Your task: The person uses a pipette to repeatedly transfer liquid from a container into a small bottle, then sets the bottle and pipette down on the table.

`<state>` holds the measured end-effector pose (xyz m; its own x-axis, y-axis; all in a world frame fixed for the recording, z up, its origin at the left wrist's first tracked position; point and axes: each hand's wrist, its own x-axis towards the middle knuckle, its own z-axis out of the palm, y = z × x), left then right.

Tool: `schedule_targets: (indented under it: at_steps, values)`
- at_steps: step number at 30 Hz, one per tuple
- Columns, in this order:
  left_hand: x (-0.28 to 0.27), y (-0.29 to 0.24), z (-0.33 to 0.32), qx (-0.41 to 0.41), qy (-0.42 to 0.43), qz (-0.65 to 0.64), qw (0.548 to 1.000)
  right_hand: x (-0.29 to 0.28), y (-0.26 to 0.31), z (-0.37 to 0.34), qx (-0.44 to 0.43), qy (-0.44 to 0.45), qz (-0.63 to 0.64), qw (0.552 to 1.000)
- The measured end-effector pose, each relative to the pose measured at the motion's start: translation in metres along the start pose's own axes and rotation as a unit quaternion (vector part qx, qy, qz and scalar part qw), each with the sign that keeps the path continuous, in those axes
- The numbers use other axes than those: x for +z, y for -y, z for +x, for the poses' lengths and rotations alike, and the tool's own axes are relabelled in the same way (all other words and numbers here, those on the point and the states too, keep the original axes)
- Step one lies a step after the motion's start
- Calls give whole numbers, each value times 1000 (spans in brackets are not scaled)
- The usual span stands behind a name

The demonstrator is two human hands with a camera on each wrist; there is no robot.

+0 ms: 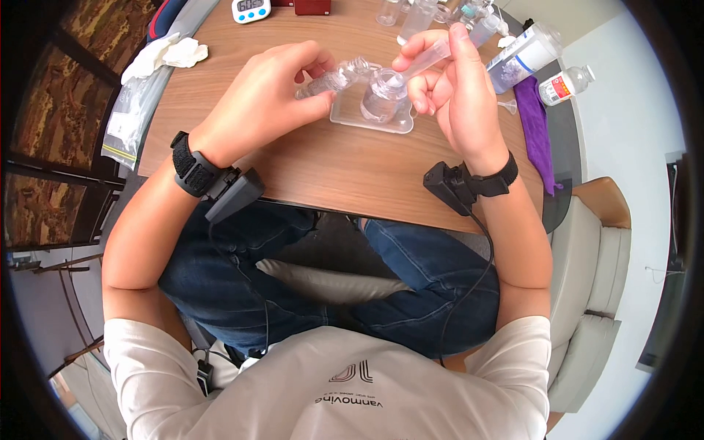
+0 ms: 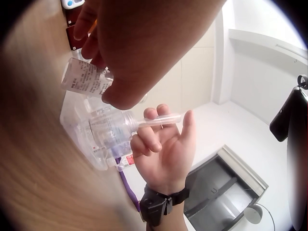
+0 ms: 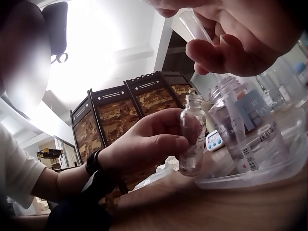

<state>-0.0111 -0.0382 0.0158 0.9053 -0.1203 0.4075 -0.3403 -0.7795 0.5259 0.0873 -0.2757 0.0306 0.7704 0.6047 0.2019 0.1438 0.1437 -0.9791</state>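
Observation:
My left hand (image 1: pixel 271 99) grips a small clear glass bottle (image 1: pixel 328 82) with an uncapped neck; in the right wrist view this bottle (image 3: pixel 192 144) stands nearly upright, with print on its side. Beside it, a wider clear jar (image 1: pixel 383 99) sits uncapped on a clear shallow tray (image 1: pixel 375 127). My right hand (image 1: pixel 468 99) holds a translucent tube-like tool (image 1: pixel 427 60) between thumb and fingers, slanting down to the jar's mouth. The left wrist view shows the tool (image 2: pixel 161 120) at the jar's opening (image 2: pixel 129 121). Its lower end is hard to make out through the jar.
A timer (image 1: pixel 251 9) and dark red boxes (image 1: pixel 313 6) lie at the back. Several clear bottles (image 1: pixel 418 18) stand back right, near a large bottle (image 1: pixel 524 59), a red-labelled bottle (image 1: pixel 563 86) and a purple cloth (image 1: pixel 534 132). White tissue and a plastic bag (image 1: pixel 126 125) lie left.

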Motion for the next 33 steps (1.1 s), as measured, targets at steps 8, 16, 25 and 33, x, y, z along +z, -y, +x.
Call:
schedule_targets:
  at_steps: [8,16,25,33]
  values:
    - [-3,-1,-2,-5,11,-11,1000,-3,-2,-1,-1,9,16,1000]
    - [1,-1,-1,6,13,-5,1000,-10,-4,1,-18,-1,33,999]
    - [6,-1,0,23,18,-4,1000,-42,50,-10,-186,72,161,967]
    - [4,-7,1,19,12,2,1000,-30,33,-8,-179,65,147,971]
